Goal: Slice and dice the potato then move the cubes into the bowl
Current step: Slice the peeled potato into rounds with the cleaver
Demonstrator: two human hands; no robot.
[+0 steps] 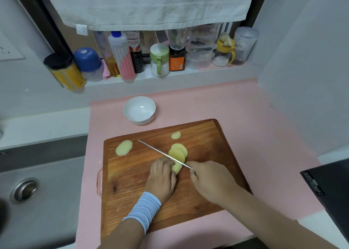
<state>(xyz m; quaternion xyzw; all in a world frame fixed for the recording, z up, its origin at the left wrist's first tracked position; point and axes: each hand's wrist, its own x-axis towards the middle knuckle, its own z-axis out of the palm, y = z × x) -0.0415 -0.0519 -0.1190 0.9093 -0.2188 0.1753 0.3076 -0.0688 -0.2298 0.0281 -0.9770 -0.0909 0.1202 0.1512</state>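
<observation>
A peeled potato piece (177, 168) lies on the wooden cutting board (132, 173). My left hand (162, 179) holds it down with curled fingers. My right hand (209, 180) grips a knife (164, 154) by the handle; its blade crosses the potato's cut end. Overlapping slices (179, 151) lie just beyond the blade. One slice (124, 147) rests at the board's left and a small one (176, 135) at the far edge. The white bowl (139, 110) stands empty behind the board.
A pink mat (245, 116) covers the counter under the board. A sink with a drain (24, 190) is at the left. Bottles and jars (160, 60) line the back ledge under a hanging towel. A black appliance (330, 188) sits at the right.
</observation>
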